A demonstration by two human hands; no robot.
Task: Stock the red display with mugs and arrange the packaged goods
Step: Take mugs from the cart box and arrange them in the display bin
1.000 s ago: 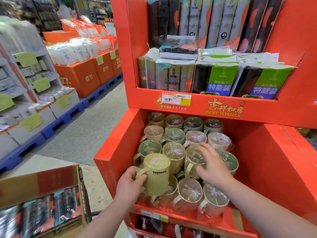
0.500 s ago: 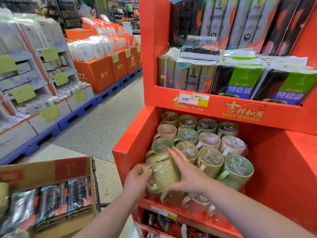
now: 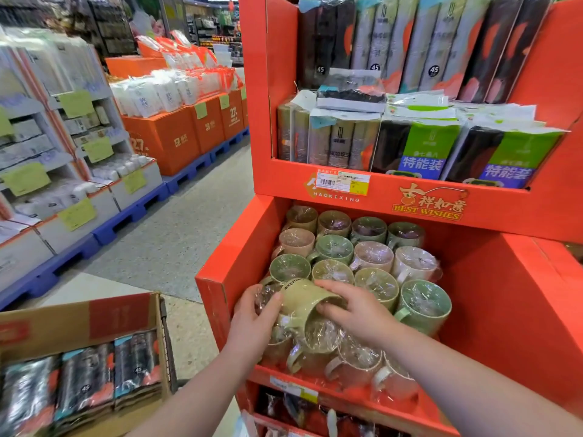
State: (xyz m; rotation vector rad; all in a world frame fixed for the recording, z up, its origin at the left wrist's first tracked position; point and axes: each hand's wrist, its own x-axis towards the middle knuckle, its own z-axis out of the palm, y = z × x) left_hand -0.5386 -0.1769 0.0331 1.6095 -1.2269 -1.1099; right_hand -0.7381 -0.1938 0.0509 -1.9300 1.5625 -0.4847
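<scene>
Your left hand (image 3: 252, 323) grips the base end of the pale olive-yellow, film-wrapped mug (image 3: 299, 302). The thumb lies on the upper wall and the fingers curl round the far side.

Your right hand (image 3: 359, 313) holds the same mug near its mouth. The fingers lie across the wall and the thumb is at the rim.

The mug is tipped on its side with its mouth toward you. It sits at the front left corner of the middle tier of the red cardboard display (image 3: 220, 247), above a lower front row of wrapped mugs (image 3: 353, 364).

Behind it, upright green, pink and beige wrapped mugs (image 3: 334, 247) stand in close rows, touching one another.

On the upper tier, green-and-blue labelled packs (image 3: 419, 149) stand at the front lip. Tall dark and grey packs marked 45 (image 3: 435, 42) stand behind them.

At your lower left, a brown cardboard box (image 3: 126, 316) holds flat dark packs (image 3: 85, 383) laid side by side.
</scene>
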